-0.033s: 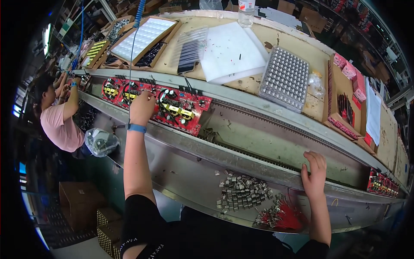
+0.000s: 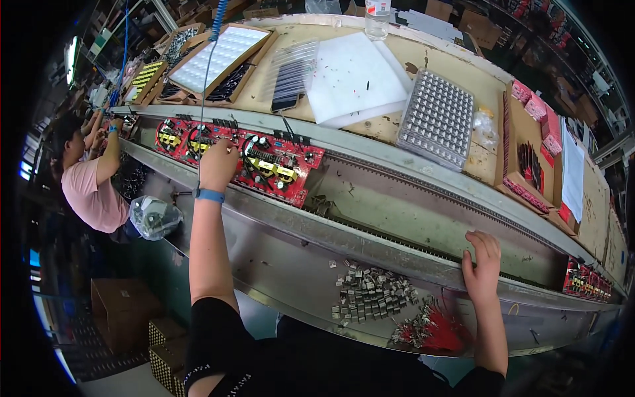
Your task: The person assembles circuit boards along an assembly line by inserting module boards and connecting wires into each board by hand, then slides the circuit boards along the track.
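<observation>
My left hand (image 2: 218,165), with a blue band on its wrist, is over a red circuit board (image 2: 281,169) in the conveyor channel. Its fingers are curled and closed among the board's parts; whatever they grip is hidden. Yellow transformers, capacitors and black wires stand on the board. My right hand (image 2: 483,264) rests at the channel's near rail (image 2: 397,241), thumb and fingers apart, holding nothing. Below it on the metal ledge lie a pile of small metal parts (image 2: 370,294) and a bunch of red wires with metal ends (image 2: 436,331).
More red boards (image 2: 587,281) sit at the channel's right end. Behind the channel are a clear tray of metal parts (image 2: 436,119), white foam sheets (image 2: 357,79), a cardboard box (image 2: 506,159) and a bottle (image 2: 378,20). A co-worker in pink (image 2: 96,188) works at left.
</observation>
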Available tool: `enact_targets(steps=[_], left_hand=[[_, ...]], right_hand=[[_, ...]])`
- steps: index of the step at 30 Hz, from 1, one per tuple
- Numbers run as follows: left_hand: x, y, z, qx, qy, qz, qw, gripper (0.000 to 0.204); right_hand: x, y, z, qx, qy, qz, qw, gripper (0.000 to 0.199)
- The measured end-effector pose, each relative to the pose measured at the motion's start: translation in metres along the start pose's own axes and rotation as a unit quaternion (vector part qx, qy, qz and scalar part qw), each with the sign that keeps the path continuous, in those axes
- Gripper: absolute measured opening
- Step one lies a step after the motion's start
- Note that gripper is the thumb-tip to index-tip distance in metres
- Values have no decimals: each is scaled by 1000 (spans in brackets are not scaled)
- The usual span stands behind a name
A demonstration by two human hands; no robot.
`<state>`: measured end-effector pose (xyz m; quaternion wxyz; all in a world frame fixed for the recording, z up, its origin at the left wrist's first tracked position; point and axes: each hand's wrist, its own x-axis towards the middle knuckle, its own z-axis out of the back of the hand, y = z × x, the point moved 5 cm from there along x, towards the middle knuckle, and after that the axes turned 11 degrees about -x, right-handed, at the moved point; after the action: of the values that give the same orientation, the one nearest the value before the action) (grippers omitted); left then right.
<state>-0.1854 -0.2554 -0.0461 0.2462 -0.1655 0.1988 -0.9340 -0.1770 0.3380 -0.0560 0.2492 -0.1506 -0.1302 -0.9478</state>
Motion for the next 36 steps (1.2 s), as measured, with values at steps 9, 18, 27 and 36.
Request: enact_targets(steps=[9, 18, 27, 36], left_hand=[[-8, -7, -15, 78, 47, 23, 996, 32], [-14, -12, -8, 43, 66, -44, 996, 26], [-90, -129, -39, -222, 258, -120, 933, 27], [-159, -182, -78, -305, 434, -259, 807, 67]], right_hand=[[1, 2, 2, 12, 8, -6, 1000, 33], [2, 3, 1, 24, 16, -7, 1000, 30], [3, 0, 0, 32, 12, 0, 999, 27], [-1, -5, -4, 28, 2, -15, 999, 21]])
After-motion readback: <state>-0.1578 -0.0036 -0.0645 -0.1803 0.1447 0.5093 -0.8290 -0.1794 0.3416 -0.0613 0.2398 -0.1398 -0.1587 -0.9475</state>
